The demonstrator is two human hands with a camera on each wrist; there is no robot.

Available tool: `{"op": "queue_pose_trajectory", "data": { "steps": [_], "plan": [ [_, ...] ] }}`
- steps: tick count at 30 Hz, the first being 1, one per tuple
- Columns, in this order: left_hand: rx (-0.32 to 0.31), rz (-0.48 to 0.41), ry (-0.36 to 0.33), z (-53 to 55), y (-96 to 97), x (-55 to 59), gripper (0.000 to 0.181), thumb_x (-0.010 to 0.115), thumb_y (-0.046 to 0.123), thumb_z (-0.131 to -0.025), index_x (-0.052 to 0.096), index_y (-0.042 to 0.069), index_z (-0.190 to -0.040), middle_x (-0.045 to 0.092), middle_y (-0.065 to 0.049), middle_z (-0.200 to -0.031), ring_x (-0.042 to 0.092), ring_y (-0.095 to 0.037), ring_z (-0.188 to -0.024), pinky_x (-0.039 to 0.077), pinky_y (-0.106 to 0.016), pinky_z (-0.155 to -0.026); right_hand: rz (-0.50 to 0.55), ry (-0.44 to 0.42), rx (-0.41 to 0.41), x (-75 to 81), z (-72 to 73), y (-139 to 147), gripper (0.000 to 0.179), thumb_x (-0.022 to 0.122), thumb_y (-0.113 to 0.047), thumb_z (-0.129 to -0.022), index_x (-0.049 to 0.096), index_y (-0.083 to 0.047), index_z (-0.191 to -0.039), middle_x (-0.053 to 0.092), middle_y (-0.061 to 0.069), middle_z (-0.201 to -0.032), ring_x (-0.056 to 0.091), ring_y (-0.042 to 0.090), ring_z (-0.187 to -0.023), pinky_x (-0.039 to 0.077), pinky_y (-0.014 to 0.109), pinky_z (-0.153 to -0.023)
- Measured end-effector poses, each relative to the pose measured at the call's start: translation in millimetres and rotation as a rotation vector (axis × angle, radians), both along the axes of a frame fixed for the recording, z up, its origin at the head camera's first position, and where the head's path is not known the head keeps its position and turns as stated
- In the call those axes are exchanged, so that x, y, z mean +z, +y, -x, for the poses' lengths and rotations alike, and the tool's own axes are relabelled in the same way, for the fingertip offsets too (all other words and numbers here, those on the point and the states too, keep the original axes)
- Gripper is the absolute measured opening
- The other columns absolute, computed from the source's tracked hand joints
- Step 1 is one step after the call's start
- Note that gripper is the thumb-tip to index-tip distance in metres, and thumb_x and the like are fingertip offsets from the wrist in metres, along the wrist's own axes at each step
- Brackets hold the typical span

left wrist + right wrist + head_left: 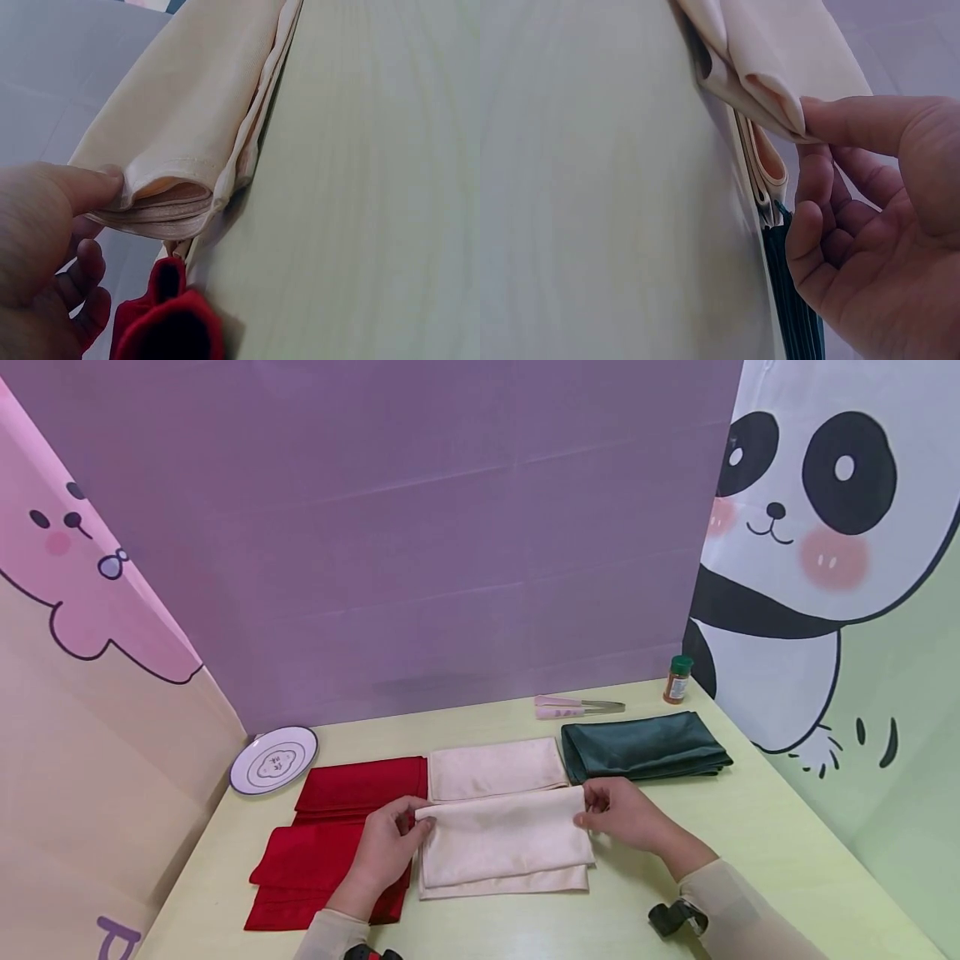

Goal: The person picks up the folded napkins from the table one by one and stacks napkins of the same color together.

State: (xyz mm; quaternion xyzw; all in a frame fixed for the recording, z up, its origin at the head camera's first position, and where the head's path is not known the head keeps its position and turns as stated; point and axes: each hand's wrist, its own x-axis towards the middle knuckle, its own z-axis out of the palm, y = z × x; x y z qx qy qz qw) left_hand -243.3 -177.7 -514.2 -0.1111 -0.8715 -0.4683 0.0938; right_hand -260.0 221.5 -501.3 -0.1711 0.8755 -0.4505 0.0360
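Observation:
A folded cream cloth (pixel 502 837) lies at the front middle of the table, its upper layer raised at the far edge. My left hand (pixel 386 847) pinches its far left corner between thumb and fingers. At the far right corner, my right hand (pixel 626 814) pinches the same cloth. The left wrist view shows the thumb on top of the stacked layers (pixel 169 199). Another folded cream cloth (pixel 497 768) lies just behind. Two folded red cloths, one farther back (pixel 363 783) and one nearer (pixel 311 856), lie to the left, the nearer partly behind my left hand.
A folded dark green cloth (pixel 645 746) lies at the back right. Behind it are pink-handled tongs (pixel 577 707) and a green-capped jar (pixel 677 680). A white plate (pixel 273 761) stands at the back left. A purple backdrop (pixel 450 543) rises behind the table.

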Motion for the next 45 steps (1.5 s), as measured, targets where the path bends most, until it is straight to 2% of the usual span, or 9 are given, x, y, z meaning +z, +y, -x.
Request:
{"op": "queue_pose_trajectory", "data": {
  "steps": [5, 11, 14, 22, 28, 35, 41, 45],
  "plan": [
    [-0.001, 0.003, 0.017, 1.2, -0.5, -1.5, 0.021, 0.083, 0.012, -0.091, 0.080, 0.020, -0.111, 0.061, 0.006, -0.083, 0.054, -0.015, -0.070, 0.045, -0.023, -0.055, 0.005, 0.004, -0.008, -1.3, -0.2, -0.2, 0.021, 0.080, -0.015, -0.093, 0.061, -0.011, -0.084, 0.057, -0.001, -0.075, 0.054, 0.015, -0.068, 0.044, 0.026, -0.060],
    [-0.007, 0.010, 0.013, 0.2, 0.0, -1.0, 0.017, 0.082, 0.013, -0.092, 0.077, 0.022, -0.105, 0.065, 0.008, -0.090, 0.058, -0.016, -0.084, 0.052, -0.025, -0.067, 0.112, -0.038, 0.056, -3.5, 0.6, -1.6, 0.011, 0.070, -0.011, -0.101, 0.063, -0.003, -0.104, 0.068, 0.006, -0.093, 0.062, 0.019, -0.081, 0.055, 0.029, -0.068],
    [-0.022, -0.025, -0.008, -0.8, 0.6, -0.2, 0.018, 0.080, 0.012, -0.094, 0.074, 0.023, -0.106, 0.067, 0.007, -0.093, 0.060, -0.017, -0.087, 0.054, -0.025, -0.070, 0.173, -0.086, 0.081, -4.6, 1.1, -2.3, 0.016, 0.065, -0.009, -0.103, 0.060, 0.002, -0.114, 0.071, 0.010, -0.100, 0.065, 0.021, -0.085, 0.057, 0.030, -0.071],
    [-0.089, -0.128, -0.044, -0.9, 3.4, -2.9, 0.017, 0.071, 0.009, -0.100, 0.064, 0.019, -0.113, 0.071, 0.000, -0.106, 0.065, -0.020, -0.091, 0.056, -0.026, -0.077, 0.242, -0.170, 0.102, -3.8, -1.1, -4.2, 0.028, 0.058, -0.011, -0.108, 0.048, 0.005, -0.129, 0.071, 0.014, -0.100, 0.067, 0.026, -0.079, 0.059, 0.038, -0.061],
    [-0.125, -0.166, -0.067, 0.1, 4.6, -5.3, 0.017, 0.066, 0.011, -0.104, 0.058, 0.017, -0.118, 0.070, -0.006, -0.109, 0.066, -0.021, -0.086, 0.058, -0.029, -0.073, 0.255, -0.216, 0.106, -4.5, -1.4, -4.9, 0.032, 0.055, -0.015, -0.110, 0.044, 0.003, -0.134, 0.071, 0.015, -0.104, 0.071, 0.029, -0.080, 0.062, 0.047, -0.062],
    [-0.164, -0.180, -0.081, 0.8, 6.0, -7.5, 0.019, 0.063, 0.015, -0.106, 0.053, 0.017, -0.122, 0.069, -0.009, -0.115, 0.068, -0.022, -0.092, 0.060, -0.031, -0.076, 0.273, -0.247, 0.111, -4.3, -2.1, -5.0, 0.034, 0.053, -0.016, -0.111, 0.041, 0.003, -0.136, 0.070, 0.016, -0.101, 0.071, 0.033, -0.075, 0.062, 0.050, -0.057],
    [-0.145, -0.156, -0.118, -0.3, 8.3, -6.4, 0.019, 0.060, 0.019, -0.108, 0.052, 0.017, -0.126, 0.069, -0.008, -0.102, 0.068, -0.020, -0.084, 0.060, -0.032, -0.071, 0.287, -0.270, 0.104, -2.9, -3.0, -5.2, 0.035, 0.055, -0.018, -0.111, 0.041, 0.003, -0.136, 0.070, 0.016, -0.102, 0.071, 0.033, -0.073, 0.062, 0.050, -0.056],
    [-0.174, -0.194, -0.147, -0.3, 8.9, -8.8, 0.023, 0.056, 0.019, -0.110, 0.051, 0.011, -0.130, 0.068, -0.011, -0.100, 0.069, -0.021, -0.085, 0.060, -0.032, -0.072, 0.287, -0.287, 0.101, -4.1, -2.8, -5.5, 0.034, 0.056, -0.019, -0.110, 0.042, 0.002, -0.134, 0.072, 0.015, -0.102, 0.072, 0.033, -0.074, 0.062, 0.050, -0.056]
  ]
}}
